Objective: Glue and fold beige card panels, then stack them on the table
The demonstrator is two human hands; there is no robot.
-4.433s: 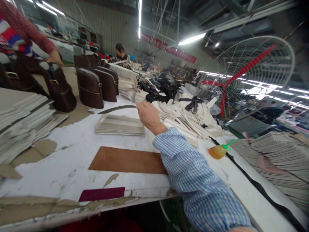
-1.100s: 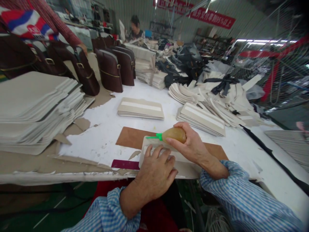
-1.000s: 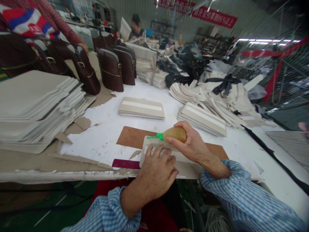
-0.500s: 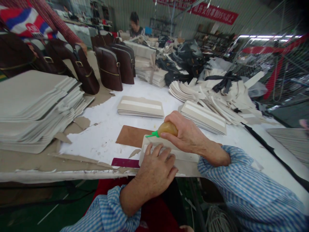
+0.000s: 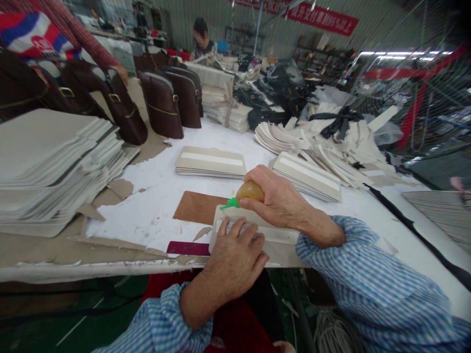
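Note:
My right hand (image 5: 274, 198) is closed round a small amber squeeze bottle (image 5: 249, 190) with a green nozzle that points left and down at the upper left corner of a pale flat piece (image 5: 279, 234). This piece lies on a brown board (image 5: 195, 207) at the near table edge. My left hand (image 5: 235, 255) lies flat on the pale piece with fingers spread, pressing it down. Both sleeves are blue-checked.
A tall stack of pale boards (image 5: 55, 162) fills the left. Two low stacks (image 5: 209, 162) (image 5: 307, 176) lie beyond the brown board. Loose pale pieces (image 5: 331, 142) pile up at right. Brown bags (image 5: 162, 103) stand at the back, another person's hand (image 5: 119, 73) on one.
Earlier my right hand reached far across the table and the bottle lay at right. Now it holds the bottle, which over the last second has moved left and tipped down toward the piece's corner.

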